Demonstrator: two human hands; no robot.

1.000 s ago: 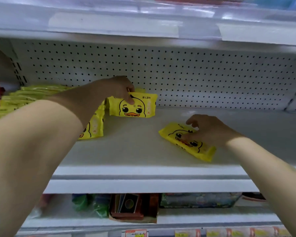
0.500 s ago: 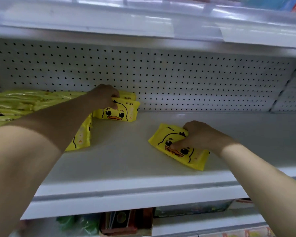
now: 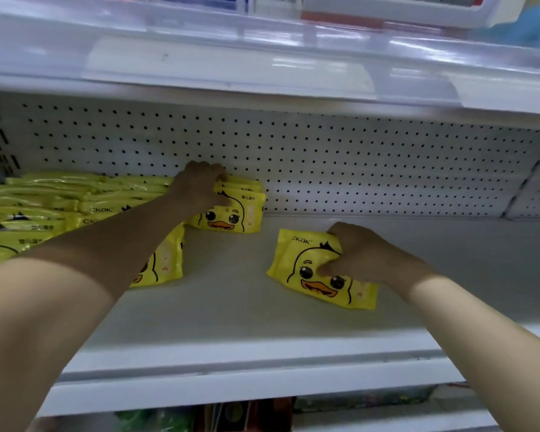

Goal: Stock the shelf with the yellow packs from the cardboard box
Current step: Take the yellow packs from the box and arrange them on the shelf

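Head view, first speaker: where is the left hand (image 3: 200, 185)?

Second: The arm reaches long and straight across the shelf (image 3: 231, 325) to its back edge. The hand sits on top of an upright pack (image 3: 234, 215) that stands against the pegboard (image 3: 356, 169), duck face to the front. The fingers curl over the pack's top and the thumb lies on its front, so it grips the pack.

First: And the right hand (image 3: 367, 258)?

Second: It is nearer the front edge, right of the middle, with the forearm coming in low from the right corner. It rests on a flat pack (image 3: 304, 263) lying face up and skewed to the shelf's edge. The fingers hook round the pack's far side and the thumb presses on the duck print, a closed grip.

First: The rest of the yellow stock?

Second: The stocked packs (image 3: 60, 207) fill the left end of the shelf in rows. A leaning pack (image 3: 167, 263) stands at the end of the front row, partly behind the left forearm. The two held packs are apart, with bare shelf between them.

First: Below?

Second: Goods on a lower shelf, too blurred to tell.
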